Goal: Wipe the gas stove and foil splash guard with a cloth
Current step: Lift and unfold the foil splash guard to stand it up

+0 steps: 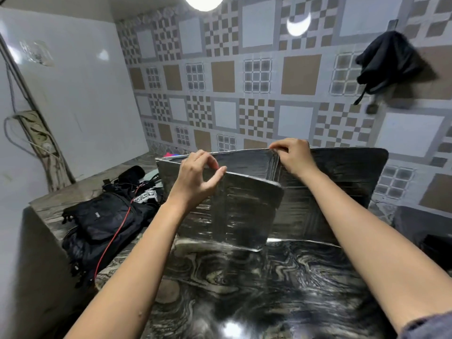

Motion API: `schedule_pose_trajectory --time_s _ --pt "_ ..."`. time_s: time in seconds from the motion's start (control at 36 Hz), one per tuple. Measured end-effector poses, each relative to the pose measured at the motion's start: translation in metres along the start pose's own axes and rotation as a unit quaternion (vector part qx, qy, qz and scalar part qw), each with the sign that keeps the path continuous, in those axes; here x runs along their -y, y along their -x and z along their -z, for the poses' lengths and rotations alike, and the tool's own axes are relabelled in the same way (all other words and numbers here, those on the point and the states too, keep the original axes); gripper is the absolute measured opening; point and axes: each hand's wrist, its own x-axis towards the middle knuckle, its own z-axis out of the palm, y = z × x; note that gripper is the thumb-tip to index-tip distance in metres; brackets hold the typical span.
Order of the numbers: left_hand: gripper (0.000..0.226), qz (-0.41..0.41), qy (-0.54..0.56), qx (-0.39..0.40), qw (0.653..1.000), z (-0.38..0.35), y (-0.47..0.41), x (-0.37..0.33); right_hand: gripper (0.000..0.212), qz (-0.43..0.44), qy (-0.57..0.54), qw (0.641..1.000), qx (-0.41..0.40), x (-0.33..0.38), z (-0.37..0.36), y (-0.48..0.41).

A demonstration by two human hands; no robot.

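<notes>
Pinching its top edge, left hand and right hand steadied the splash guard at 12 o'clock; likely flimsy.

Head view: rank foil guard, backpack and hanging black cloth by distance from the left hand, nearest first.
1. Foil guard: left hand pinches its top edge.
2. Backpack: on the counter, lower left.
3. Black cloth: hanging on the wall, upper right.

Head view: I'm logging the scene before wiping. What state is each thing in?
foil splash guard: upright on the counter, partly folded.
left hand: pinches the guard's front panel edge.
right hand: pinches the guard's top edge.
backpack: lying on the counter.
dark garment: hanging on the wall.
lamp: lit.
</notes>
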Motion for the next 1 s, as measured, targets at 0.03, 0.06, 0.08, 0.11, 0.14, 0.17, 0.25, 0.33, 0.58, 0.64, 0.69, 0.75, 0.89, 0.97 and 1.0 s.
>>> schedule_pose_trajectory --time_s 0.03,0.06,0.08,0.11,0.14,0.17,0.25,0.33,0.58,0.64,0.69,0.75,0.89,0.97,1.0 --pt "0.029 0.003 -0.004 -0.009 1.000 0.002 0.002 0.001 0.021 -0.002 -0.003 1.000 0.002 0.001 0.000 -0.001" --pt "0.030 0.007 -0.013 -0.021 1.000 0.003 0.003 0.003 0.021 -0.003 -0.005 1.000 0.006 0.001 0.000 -0.001" --pt "0.030 0.016 -0.026 -0.038 0.999 0.004 0.005 0.005 0.021 -0.005 -0.007 1.000 0.009 0.002 0.000 -0.002" --pt "0.031 0.031 -0.041 -0.058 0.997 0.005 0.007 0.007 0.022 -0.005 -0.008 1.000 0.012 0.003 -0.001 -0.003" --pt "0.032 0.052 -0.052 -0.078 0.994 0.006 0.009 0.010 0.022 -0.006 -0.007 1.000 0.014 0.005 -0.002 -0.003" --pt "0.032 0.074 -0.058 -0.098 0.991 0.006 0.011 0.013 0.022 -0.006 -0.006 1.000 0.014 0.006 -0.003 -0.004" --pt "0.028 0.158 -0.038 -0.131 0.978 0.006 0.012 0.021 0.023 -0.006 -0.002 1.000 0.011 0.009 -0.010 -0.008" --pt "0.019 0.252 0.017 -0.137 0.958 0.006 0.010 0.026 0.023 -0.003 0.002 1.000 0.012 0.011 -0.018 -0.010" --pt "0.074 0.425 0.207 -0.053 0.880 0.005 -0.002 0.059 0.029 0.010 0.024 0.997 0.071 0.008 -0.034 -0.021" --pt "0.068 0.429 0.221 -0.039 0.875 0.002 -0.006 0.066 0.030 0.008 0.052 0.995 0.082 0.007 -0.037 -0.024" --pt "0.065 0.421 0.247 -0.035 0.872 -0.001 -0.012 0.072 0.030 -0.007 0.086 0.994 0.072 0.003 -0.038 -0.029" --pt "0.063 0.418 0.268 -0.033 0.867 -0.002 -0.017 0.075 0.030 -0.032 0.112 0.992 0.050 -0.002 -0.038 -0.033" --pt "0.069 0.418 0.321 -0.028 0.850 -0.009 -0.033 0.085 0.025 -0.066 0.131 0.989 0.013 -0.015 -0.038 -0.050" --pt "0.065 0.427 0.354 -0.039 0.831 -0.017 -0.042 0.094 0.023 -0.062 0.145 0.987 0.000 -0.022 -0.037 -0.063" --pt "0.064 0.424 0.366 -0.042 0.827 -0.021 -0.045 0.098 0.023 -0.061 0.152 0.986 -0.004 -0.023 -0.036 -0.066"
